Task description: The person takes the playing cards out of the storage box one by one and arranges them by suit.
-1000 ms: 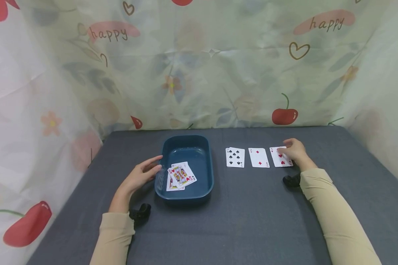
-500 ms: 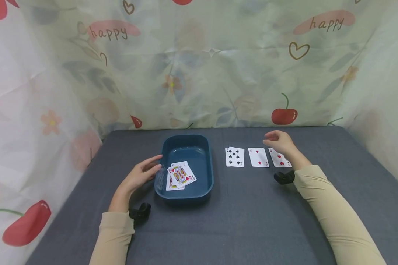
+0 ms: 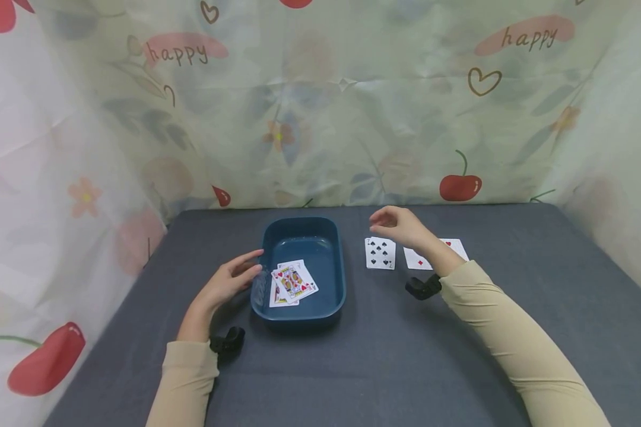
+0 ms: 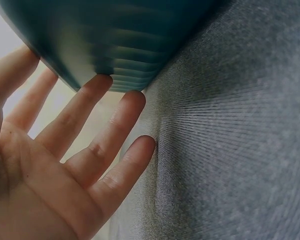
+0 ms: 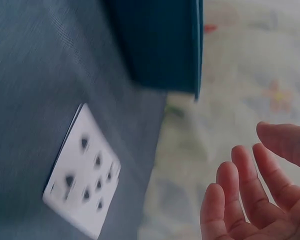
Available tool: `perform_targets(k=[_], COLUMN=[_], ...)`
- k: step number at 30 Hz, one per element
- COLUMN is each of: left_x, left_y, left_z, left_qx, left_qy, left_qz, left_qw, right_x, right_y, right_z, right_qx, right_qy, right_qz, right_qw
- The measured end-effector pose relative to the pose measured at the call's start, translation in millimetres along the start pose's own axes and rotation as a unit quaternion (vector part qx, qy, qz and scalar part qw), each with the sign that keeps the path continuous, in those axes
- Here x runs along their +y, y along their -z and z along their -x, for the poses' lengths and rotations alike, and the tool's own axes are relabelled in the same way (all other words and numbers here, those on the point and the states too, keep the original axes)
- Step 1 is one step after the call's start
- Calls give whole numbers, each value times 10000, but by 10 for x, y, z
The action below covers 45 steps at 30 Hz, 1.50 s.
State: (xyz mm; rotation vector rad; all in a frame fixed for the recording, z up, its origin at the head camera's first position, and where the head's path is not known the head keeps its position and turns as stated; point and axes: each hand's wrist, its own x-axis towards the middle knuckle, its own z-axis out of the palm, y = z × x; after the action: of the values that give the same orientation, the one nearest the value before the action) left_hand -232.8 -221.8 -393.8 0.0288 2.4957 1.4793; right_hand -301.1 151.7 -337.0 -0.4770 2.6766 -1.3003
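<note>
My left hand (image 3: 228,284) has its fingers spread against the left rim of a dark blue tray (image 3: 323,261). In the left wrist view those fingers (image 4: 112,127) touch or nearly touch the tray's outer wall. Inside the tray lie a few overlapping face cards (image 3: 295,281), a king of hearts on top. My right hand (image 3: 400,226) hovers above the row of cards, its fingers loosely bent and holding nothing. Below it is a small stack of spade cards (image 3: 380,255), also seen in the right wrist view as a spade card (image 5: 90,172).
Beside the spades lies a two of diamonds (image 3: 416,261), partly covered by my right forearm. A heart card (image 3: 456,246) is at the right end, also partly hidden. A patterned curtain (image 3: 320,118) rises behind the grey-covered table (image 3: 342,379).
My right hand has left the heart card and moved left, over the diamonds, to above the spade stack. The left hand and the tray have stayed put.
</note>
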Motion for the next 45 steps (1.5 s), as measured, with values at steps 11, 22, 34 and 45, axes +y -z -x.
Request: perform_targets(k=[11,22,34,45], left_x=[-27,-35,-27,-30], left_y=[-2,-6,-5,-7], left_z=[-15,-19,-25,-14], left_qx=[31,42,-13,-9], left_qy=[-69,-152,-71,-128], left_qz=[-36,13,45,110], left_qw=[10000,9999,10000,9999], right_x=[-430,-768,-900,-875], right_y=[-414,-785,-1094,-1320], right_z=[-117,-255,-441,-597], right_qx=[-526,-950,-1138,-1437], right_qy=[678,1192,994,501], right_qz=[-120,-15,144,439], right_qw=[9962,9883,9884,9874])
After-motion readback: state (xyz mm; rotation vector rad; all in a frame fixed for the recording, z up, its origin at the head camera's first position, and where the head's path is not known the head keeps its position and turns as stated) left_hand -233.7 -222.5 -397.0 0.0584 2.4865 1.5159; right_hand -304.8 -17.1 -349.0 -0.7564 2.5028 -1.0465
